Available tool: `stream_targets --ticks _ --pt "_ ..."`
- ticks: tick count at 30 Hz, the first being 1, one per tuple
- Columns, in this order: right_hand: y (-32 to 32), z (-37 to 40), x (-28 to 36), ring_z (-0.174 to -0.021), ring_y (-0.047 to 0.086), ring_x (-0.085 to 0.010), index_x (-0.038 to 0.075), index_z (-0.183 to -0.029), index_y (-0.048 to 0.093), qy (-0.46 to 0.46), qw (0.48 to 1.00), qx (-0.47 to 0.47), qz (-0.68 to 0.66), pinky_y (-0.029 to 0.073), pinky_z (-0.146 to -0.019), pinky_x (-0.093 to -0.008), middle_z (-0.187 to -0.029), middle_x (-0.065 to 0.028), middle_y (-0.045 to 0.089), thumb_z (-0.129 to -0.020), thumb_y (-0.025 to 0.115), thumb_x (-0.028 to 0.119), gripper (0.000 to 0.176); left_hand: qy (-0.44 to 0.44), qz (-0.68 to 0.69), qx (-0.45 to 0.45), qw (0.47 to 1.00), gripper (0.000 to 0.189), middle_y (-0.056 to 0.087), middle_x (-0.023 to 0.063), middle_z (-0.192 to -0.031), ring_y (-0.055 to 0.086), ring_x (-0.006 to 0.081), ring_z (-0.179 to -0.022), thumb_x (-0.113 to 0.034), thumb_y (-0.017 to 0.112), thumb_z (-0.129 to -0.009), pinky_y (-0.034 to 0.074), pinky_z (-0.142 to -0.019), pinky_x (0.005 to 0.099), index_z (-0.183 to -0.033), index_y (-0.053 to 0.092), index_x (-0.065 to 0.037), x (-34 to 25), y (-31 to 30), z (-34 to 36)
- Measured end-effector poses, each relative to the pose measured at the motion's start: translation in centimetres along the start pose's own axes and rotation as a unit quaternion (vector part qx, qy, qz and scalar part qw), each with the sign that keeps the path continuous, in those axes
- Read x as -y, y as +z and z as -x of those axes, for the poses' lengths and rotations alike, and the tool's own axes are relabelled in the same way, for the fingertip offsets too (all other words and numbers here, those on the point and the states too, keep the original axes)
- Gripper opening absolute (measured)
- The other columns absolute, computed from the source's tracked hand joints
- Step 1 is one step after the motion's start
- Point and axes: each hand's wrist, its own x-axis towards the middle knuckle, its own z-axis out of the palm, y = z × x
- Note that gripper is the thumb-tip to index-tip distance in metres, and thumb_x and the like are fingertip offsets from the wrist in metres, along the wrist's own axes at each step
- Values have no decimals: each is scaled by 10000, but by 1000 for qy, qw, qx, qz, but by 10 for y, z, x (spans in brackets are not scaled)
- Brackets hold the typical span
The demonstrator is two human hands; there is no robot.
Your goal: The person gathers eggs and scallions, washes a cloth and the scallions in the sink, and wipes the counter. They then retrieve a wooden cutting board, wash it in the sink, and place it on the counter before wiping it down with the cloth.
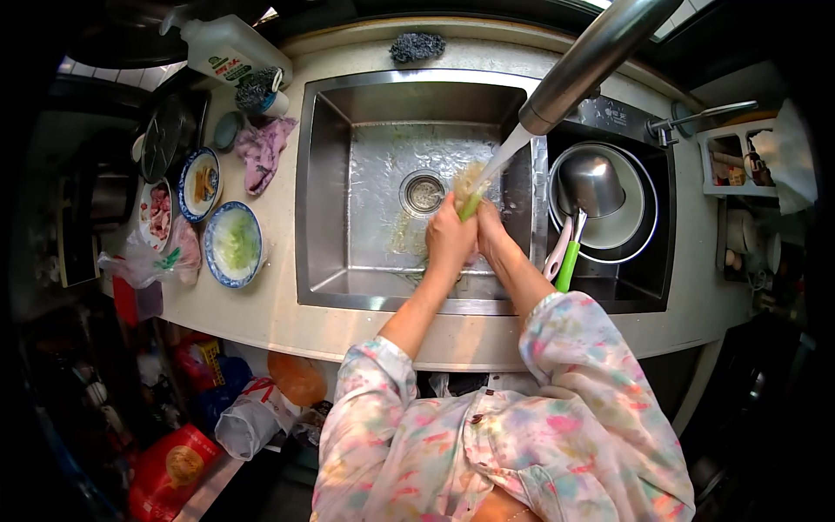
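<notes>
Over the steel sink (370,174), my left hand (450,239) is closed round a green vegetable stalk (470,205). Its upper end looks pale and yellowish, blurred by the water. My right hand (491,230) presses against the stalk from the other side, with its fingers partly hidden behind it. From the faucet (557,91) a stream of water (504,155) runs onto the vegetable and my fingers. Left of my hands lies the round drain (424,193), with bits of greenery scattered on the wet sink floor.
The right basin holds a large bowl (645,217), a steel pot (591,181) and a green-handled tool (567,265). On the left counter stand a bowl of pale green slices (233,245), a plate of meat (156,216), a pink cloth (263,152) and a white jug (222,52).
</notes>
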Motion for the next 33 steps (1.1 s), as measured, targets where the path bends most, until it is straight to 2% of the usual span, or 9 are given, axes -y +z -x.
stream_targets --ticks 9,12,16,18,21,25,26,27,33 --pt "-10 1 17 -486 447 -75 81 -807 510 -54 985 41 156 331 -417 -218 -603 18 480 -820 586 162 112 -45 -249 69 965 505 642 186 -913 609 348 -899 -333 701 -707 470 -783 420 -1104 533 -68 57 -71 -51" --pt "-14 -4 12 -532 466 -80 71 -834 512 -99 975 62 191 360 -459 -215 -638 20 488 -772 601 90 110 134 -387 -172 896 594 617 180 -1033 573 334 -1005 -346 693 -718 446 -850 429 -1195 492 -55 112 -63 -44" --pt "-11 6 14 -603 492 -72 89 -921 524 -91 958 139 235 384 -519 -211 -731 31 522 -763 603 81 177 -49 103 102 988 556 571 134 -1141 512 339 -1084 -387 610 -813 409 -894 479 -1241 459 -67 119 -20 -52" --pt "0 26 23 -604 510 -80 64 -947 544 -79 964 169 191 396 -501 -217 -758 6 551 -753 596 59 200 -338 393 166 839 419 625 95 -905 598 259 -856 -374 574 -848 485 -734 361 -1113 524 -53 71 -9 -36" --pt "-1 24 28 -616 530 -86 44 -975 565 -107 977 74 172 415 -500 -227 -795 -13 580 -748 593 47 230 -255 575 250 736 269 615 40 -794 569 126 -600 -306 545 -878 456 -494 234 -966 591 -56 81 6 -34" --pt "-37 -25 -2 -615 540 -93 31 -945 588 -115 988 -13 102 410 -474 -234 -794 -19 588 -810 549 130 172 -81 406 42 909 198 604 62 -747 576 155 -568 -225 583 -848 445 -463 268 -940 542 -55 13 27 10" --pt "-46 -35 -11 -612 541 -94 36 -942 592 -114 991 -4 68 406 -466 -234 -788 -21 589 -825 541 156 175 15 98 -40 994 229 610 103 -752 591 214 -600 -251 578 -844 460 -534 348 -955 532 -55 0 30 24" --pt "-46 -26 -8 -571 518 -96 65 -868 584 3 986 139 -90 383 -440 -239 -724 -8 567 -875 497 229 186 52 55 -96 992 235 614 116 -760 589 233 -611 -269 579 -843 458 -562 363 -932 540 -55 -3 35 28" --pt "-19 9 5 -515 458 -97 106 -753 504 -13 991 114 67 355 -424 -249 -650 23 495 -904 489 302 248 -87 171 -53 980 308 617 125 -714 586 260 -598 -346 558 -859 448 -559 369 -803 590 -44 47 20 -21"
